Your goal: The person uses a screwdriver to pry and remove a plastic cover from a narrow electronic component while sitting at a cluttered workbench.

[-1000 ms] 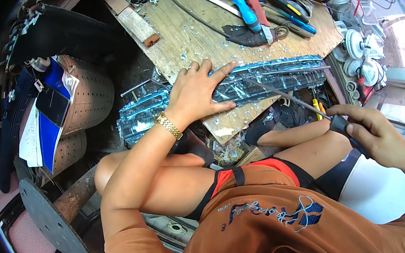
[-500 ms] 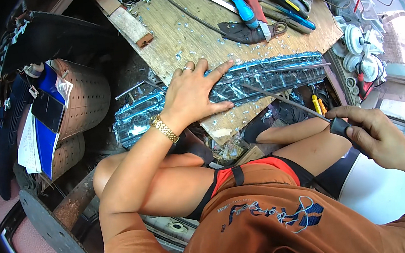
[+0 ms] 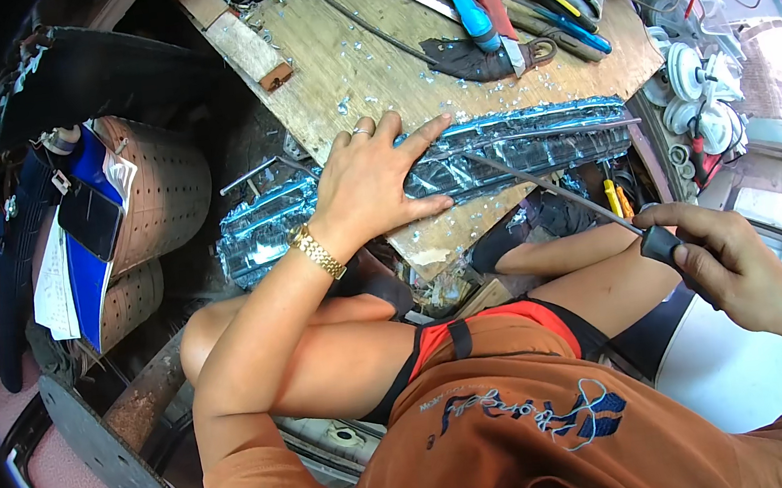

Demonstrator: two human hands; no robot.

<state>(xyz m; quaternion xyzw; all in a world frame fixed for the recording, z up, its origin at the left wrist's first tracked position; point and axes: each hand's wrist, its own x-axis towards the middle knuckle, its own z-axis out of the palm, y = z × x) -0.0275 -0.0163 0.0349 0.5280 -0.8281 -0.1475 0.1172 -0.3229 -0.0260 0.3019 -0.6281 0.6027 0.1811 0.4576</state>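
Observation:
A long dark strip (image 3: 563, 149), covered in shiny, crinkled bluish film, lies across the near edge of the wooden board. My left hand (image 3: 374, 178) presses down on it near its middle, fingers spread and thumb apart. A thin rod (image 3: 581, 130) runs along the strip's right half. In my right hand (image 3: 725, 254) is the black handle of a long thin-shafted tool (image 3: 563, 190), perhaps a screwdriver or round file. Its shaft slants up and left, and the tip meets the strip just right of my left hand. The tool's exact kind cannot be told.
On the wooden board (image 3: 370, 63) lie a blue-handled screwdriver (image 3: 471, 13), a knife, pliers and scattered shiny flakes. White round parts (image 3: 685, 75) stack at the right. A perforated drum (image 3: 163, 193) bearing a phone (image 3: 91, 220) stands left. My bent legs are below the strip.
My right hand and the tool have shifted slightly to the right. My left hand stays in place on the strip.

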